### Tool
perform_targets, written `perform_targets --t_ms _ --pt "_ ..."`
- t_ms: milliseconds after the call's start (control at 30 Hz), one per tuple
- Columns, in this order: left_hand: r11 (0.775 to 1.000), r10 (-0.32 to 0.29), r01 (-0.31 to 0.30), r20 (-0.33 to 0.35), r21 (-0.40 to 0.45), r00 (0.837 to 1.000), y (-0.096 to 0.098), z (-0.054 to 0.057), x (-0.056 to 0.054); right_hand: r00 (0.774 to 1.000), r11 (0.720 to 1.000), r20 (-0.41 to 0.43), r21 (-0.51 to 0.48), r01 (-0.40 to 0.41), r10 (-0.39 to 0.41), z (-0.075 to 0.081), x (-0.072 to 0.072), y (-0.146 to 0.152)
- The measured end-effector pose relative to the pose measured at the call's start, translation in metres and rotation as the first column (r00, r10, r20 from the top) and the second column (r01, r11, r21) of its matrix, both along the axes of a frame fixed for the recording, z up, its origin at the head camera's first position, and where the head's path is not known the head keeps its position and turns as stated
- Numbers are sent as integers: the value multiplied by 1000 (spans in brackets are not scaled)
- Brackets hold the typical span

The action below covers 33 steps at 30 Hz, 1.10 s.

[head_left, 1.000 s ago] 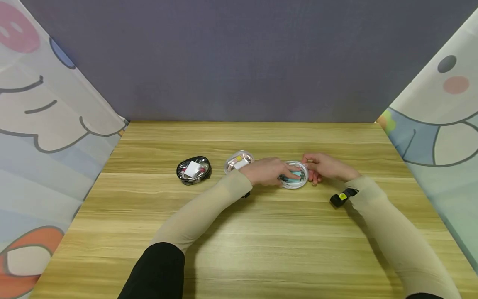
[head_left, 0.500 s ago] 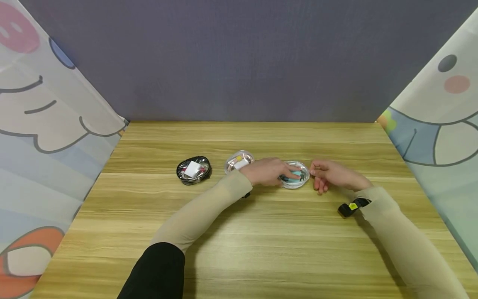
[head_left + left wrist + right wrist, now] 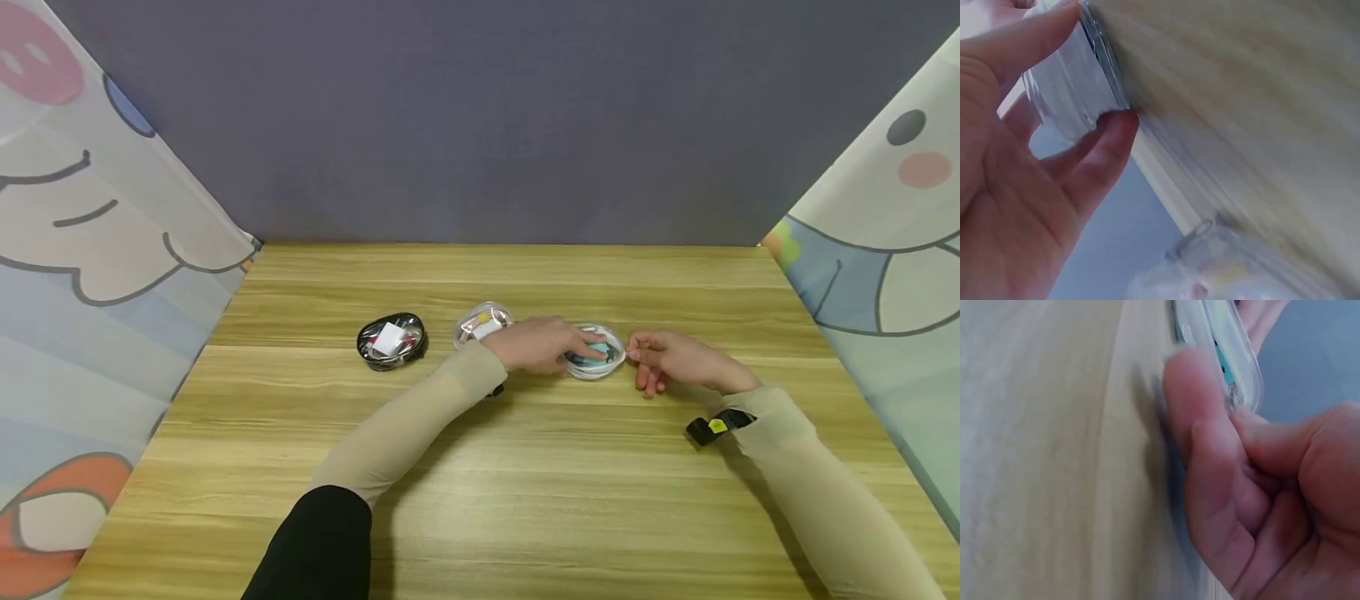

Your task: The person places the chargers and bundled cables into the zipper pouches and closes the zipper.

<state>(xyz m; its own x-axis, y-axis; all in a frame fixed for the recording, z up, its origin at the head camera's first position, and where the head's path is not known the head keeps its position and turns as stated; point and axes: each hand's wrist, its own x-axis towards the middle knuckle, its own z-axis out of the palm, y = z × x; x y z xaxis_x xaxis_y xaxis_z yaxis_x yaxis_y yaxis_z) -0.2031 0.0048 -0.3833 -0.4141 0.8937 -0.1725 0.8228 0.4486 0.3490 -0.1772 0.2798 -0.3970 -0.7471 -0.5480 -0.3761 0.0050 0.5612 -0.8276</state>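
Observation:
A small clear zip pouch with white edging [image 3: 613, 363] lies on the wooden table, and something teal and dark shows inside. My left hand [image 3: 536, 345] holds it from the left. In the left wrist view, thumb and fingers [image 3: 1100, 156] span the pouch's wall [image 3: 1075, 81]. At the pouch's right end my right hand [image 3: 678, 360] pinches the zipper pull between thumb and forefinger, the other fingers curled below. Only a bit of metal at the zip end shows in the right wrist view; the fingertips hide the rest. The pouch draws to a point there.
A second clear pouch [image 3: 471, 320] with a white block and a yellow bit inside sits just behind my left wrist. Farther left stands a black-edged clear pouch [image 3: 414, 350] holding a white block. A grey panel [image 3: 510, 125] rises behind the table [image 3: 525, 500].
My right hand has slid rightward and slightly nearer along the pouch's edge to its right end. The pouch's right end has become pointed. My left hand keeps its place.

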Motion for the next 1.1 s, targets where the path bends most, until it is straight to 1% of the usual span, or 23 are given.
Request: perform_targets --t_ms 100,167,233,300,367,400,467,533,600,667,767,933,1033,1100 --pt "1000 3 -3 -21 -25 1000 -3 1 2 996 998 -75 38 55 -52 -1 -3 -2" --pt "999 -6 3 -67 -43 998 -4 1 4 988 995 -129 53 89 -82 -2 -5 -3" --pt "999 -27 22 -129 -35 991 -4 1 5 981 992 -168 62 109 -98 -2 -8 -5" --pt "999 -48 46 -206 -17 977 -2 0 6 977 990 -187 67 120 -106 -3 -11 -8" --pt "998 -63 66 -284 3 957 0 0 7 974 990 -202 71 120 -103 -4 -15 -11" --pt "997 -69 76 -312 9 948 1 0 7 973 990 -208 77 117 -99 -4 -16 -12" --pt "995 -91 98 -339 5 936 4 0 7 973 989 -213 90 114 -93 -4 -19 -16" --pt "992 -119 123 -318 -10 940 6 -1 6 972 989 -221 100 110 -85 -4 -22 -18" --pt "990 -142 142 -269 -22 953 7 -2 4 971 988 -221 107 111 -85 -5 -23 -20" --pt "988 -153 152 -216 -17 964 6 -4 2 972 988 -218 105 110 -85 -5 -23 -20" --pt "990 -139 141 -157 2 978 5 -4 1 975 988 -204 105 112 -89 -3 -21 -19" --pt "995 -101 102 -82 9 992 3 -3 2 983 989 -158 91 114 -98 -2 -15 -13" --pt "997 -76 77 -49 11 996 3 -2 3 985 990 -139 78 117 -105 -1 -10 -12" --pt "998 -67 67 -48 5 997 3 -1 3 986 990 -126 73 118 -109 0 -6 -12"
